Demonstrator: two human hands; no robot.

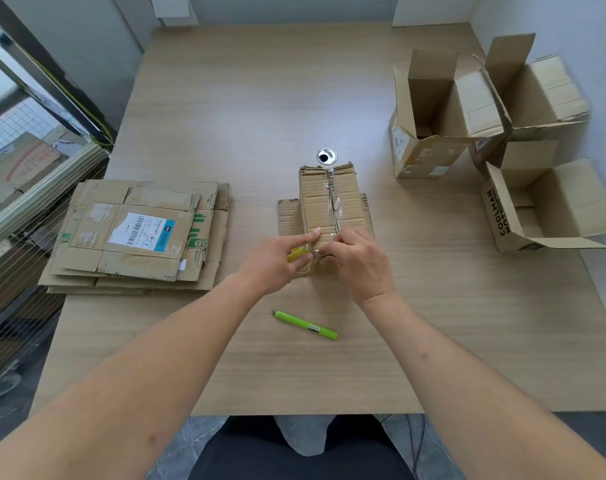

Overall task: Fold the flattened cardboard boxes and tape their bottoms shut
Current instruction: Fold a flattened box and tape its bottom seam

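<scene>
Cardboard box point(329, 206) stands bottom-up mid-table, clear tape point(332, 199) along its seam; the left hand point(277, 259) grips a yellow tape roll point(296, 254) while the right hand point(358, 261) pinches the strip's near end. Three finished boxes point(433, 112) wait right; a flat stack point(138, 233) remains left

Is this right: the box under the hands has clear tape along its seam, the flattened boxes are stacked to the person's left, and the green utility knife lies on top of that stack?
Not quite. The head view shows the green utility knife lying on the bare table, nearer the person than the box, not on the flattened boxes. The rest holds.
</scene>
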